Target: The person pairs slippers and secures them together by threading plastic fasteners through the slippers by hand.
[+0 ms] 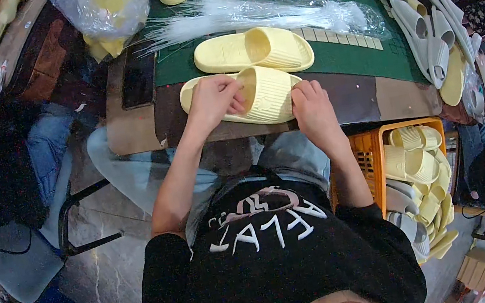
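L hand [214,102] in now, fingers curled at the strap opening of the nearer pale-yellow slide sandal [270,96], can't tell if pinching; slide's on the worktop [133,126], near edge. R hand [315,105] bent at its toe, grip unclear. Looks like strap work; next prob. needs toe steadied w/ R.

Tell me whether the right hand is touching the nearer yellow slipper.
Touching: the head view shows the right hand holding the nearer yellow slipper at its toe end.
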A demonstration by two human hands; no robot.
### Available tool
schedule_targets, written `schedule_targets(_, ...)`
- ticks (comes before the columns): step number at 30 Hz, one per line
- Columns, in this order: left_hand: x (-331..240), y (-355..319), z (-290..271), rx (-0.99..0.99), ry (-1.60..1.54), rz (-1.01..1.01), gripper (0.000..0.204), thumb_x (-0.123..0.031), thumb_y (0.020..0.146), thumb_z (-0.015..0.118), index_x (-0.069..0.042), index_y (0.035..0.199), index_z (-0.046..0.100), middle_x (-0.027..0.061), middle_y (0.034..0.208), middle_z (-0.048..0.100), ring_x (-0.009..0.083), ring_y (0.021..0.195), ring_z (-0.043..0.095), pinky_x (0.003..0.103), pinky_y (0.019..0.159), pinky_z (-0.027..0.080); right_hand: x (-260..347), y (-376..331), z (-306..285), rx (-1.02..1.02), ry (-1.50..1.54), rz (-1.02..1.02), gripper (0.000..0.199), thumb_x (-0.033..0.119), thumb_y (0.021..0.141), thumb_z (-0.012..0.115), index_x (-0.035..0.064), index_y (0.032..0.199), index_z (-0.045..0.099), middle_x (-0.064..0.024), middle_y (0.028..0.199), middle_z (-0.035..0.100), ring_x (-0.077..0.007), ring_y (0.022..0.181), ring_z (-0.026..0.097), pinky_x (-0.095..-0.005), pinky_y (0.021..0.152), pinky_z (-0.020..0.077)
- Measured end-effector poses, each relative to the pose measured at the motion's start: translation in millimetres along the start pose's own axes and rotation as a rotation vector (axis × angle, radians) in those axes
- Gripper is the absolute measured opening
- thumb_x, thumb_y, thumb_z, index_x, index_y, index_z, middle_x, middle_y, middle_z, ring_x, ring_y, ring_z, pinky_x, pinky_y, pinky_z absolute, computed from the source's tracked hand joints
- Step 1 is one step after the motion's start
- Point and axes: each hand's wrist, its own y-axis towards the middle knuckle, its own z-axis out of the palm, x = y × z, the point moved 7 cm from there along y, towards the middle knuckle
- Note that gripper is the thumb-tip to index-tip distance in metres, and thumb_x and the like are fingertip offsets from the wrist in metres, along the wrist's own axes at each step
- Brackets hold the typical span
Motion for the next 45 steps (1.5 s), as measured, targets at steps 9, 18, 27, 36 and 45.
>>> schedule_targets(9, -8, 3, -40, -0.162, -0.503, 0.159, 0.022, -0.017, 0.094, 0.050, 0.003, 0.093, 0.060, 0.0112, 0.095, 0.066, 0.0136, 0.082, 0.062, 0.025, 0.080, 0.050, -38, -8, -27, -0.066, 0.385, 0.264, 0.011, 0.007, 0.079, 0.061, 0.0007, 0.087, 0.056, -0.0140, 0.072, 0.058, -0.0289, 0.066, 0.058, -0.0370, 0.061, 0.0472)
schedule_targets(18, -21, 4, -86, -0.323, -0.792, 0.334, 0.024, -0.022, 0.096, 0.046, 0.001, 0.094, 0.055, 0.0028, 0.072, 0.054, 0.0145, 0.072, 0.057, 0.035, 0.083, 0.051, -88, -11, -29, -0.136, 0.503, 0.503, 0.011, 0.010, 0.090, 0.053, -0.0006, 0.092, 0.053, -0.0124, 0.081, 0.063, -0.0162, 0.074, 0.061, -0.0318, 0.067, 0.0485)
schedule_targets(27, -35, 24, -57, -0.378, -0.062, 0.174, 0.026, -0.023, 0.088, 0.059, 0.002, 0.094, 0.058, 0.0052, 0.063, 0.060, 0.0084, 0.044, 0.050, 0.024, 0.041, 0.043, -113, 15, 12, -0.373, 1.689, 0.611, 0.015, 0.017, 0.092, 0.053, 0.0062, 0.082, 0.051, -0.0004, 0.070, 0.050, -0.0108, 0.067, 0.053, -0.0302, 0.069, 0.0523)
schedule_targets(36, -55, 55, -12, -0.331, 1.055, 0.281, 0.014, -0.021, 0.076, 0.062, -0.013, 0.084, 0.071, 0.0136, 0.077, 0.065, 0.0315, 0.072, 0.064, 0.040, 0.065, 0.051, -117, 47, 8, -0.216, 0.787, 0.625, 0.023, 0.014, 0.084, 0.057, -0.0059, 0.092, 0.066, -0.0058, 0.065, 0.065, -0.0103, 0.057, 0.059, -0.0229, 0.055, 0.0463)
schedule_targets(45, -20, 124, 49, 0.219, 0.781, 0.381, 0.022, 0.000, 0.071, 0.059, -0.001, 0.092, 0.068, 0.0170, 0.083, 0.067, 0.0206, 0.074, 0.063, 0.029, 0.070, 0.048, -115, 64, 22, 0.013, 0.895, 0.502, 0.022, 0.013, 0.086, 0.059, -0.0074, 0.094, 0.064, -0.0035, 0.063, 0.061, -0.0081, 0.056, 0.055, -0.0205, 0.052, 0.0432)
